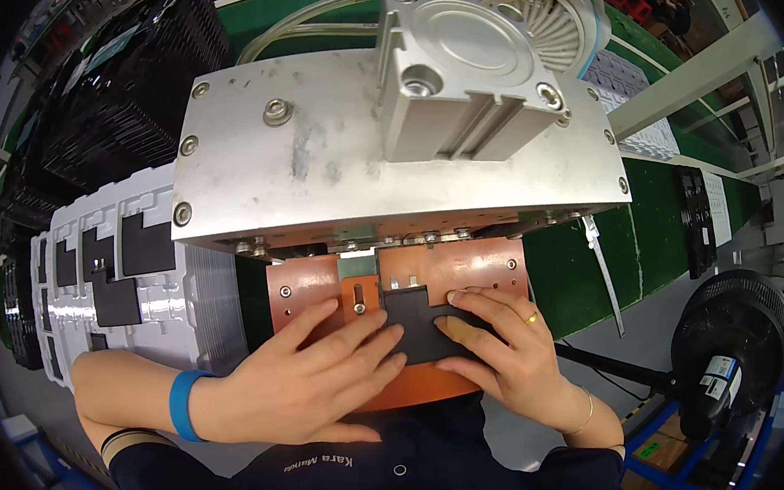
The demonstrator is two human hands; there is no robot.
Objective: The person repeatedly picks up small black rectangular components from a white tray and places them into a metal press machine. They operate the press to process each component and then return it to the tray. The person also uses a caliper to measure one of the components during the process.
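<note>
A flat black battery cell [418,328], notched like an L and with two small silver tabs on its far side, lies on an orange fixture plate [487,262]. Fingertips of my left hand [308,381] rest by the cell's left edge and over the orange block [358,290] with a slotted screw; the fingers are stretched and spread. My right hand [512,351] has the cell's right part between fingers and thumb, the thumb at the near edge and a fingertip in the notch. The cell's right end is hidden under this hand. Above stands a metal press head [325,157].
A silver pneumatic cylinder [470,76] tops the press. White trays [186,284] with dark cells are stacked at left, black trays [128,86] behind them. A black fan [725,345] stands at right. A cable tie [603,275] hangs over the green bench [582,288].
</note>
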